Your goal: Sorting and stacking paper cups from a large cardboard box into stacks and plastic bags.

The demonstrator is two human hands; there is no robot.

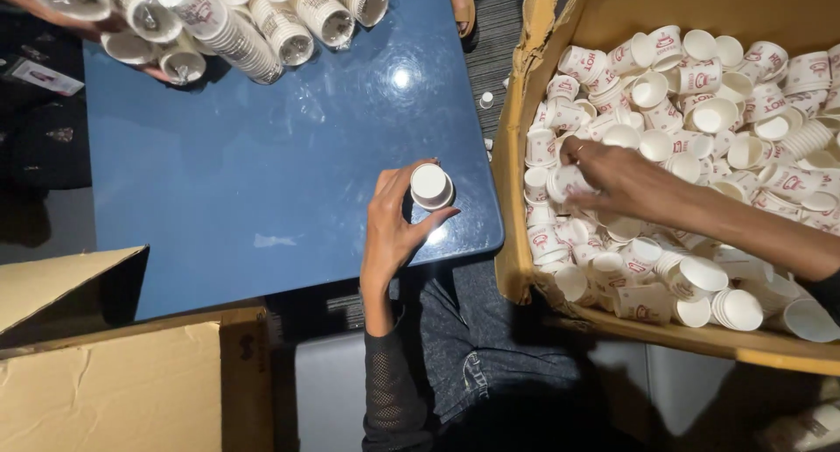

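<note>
While left hand [395, 220] grips cup [431, 186], box [612, 14] brims cups [700, 111].

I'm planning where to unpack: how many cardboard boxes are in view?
2. One box at right holds loose paper cups, where the right hand reaches. One box sits lower left, contents hidden. The left hand holds a cup over the table.

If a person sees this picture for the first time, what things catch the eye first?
The big cardboard box on the right, heaped with white paper cups, stands out first; the right hand reaches into it. Then the left hand holds a small cup stack at the blue table edge. Long cup stacks lie at the table's far end.
</note>
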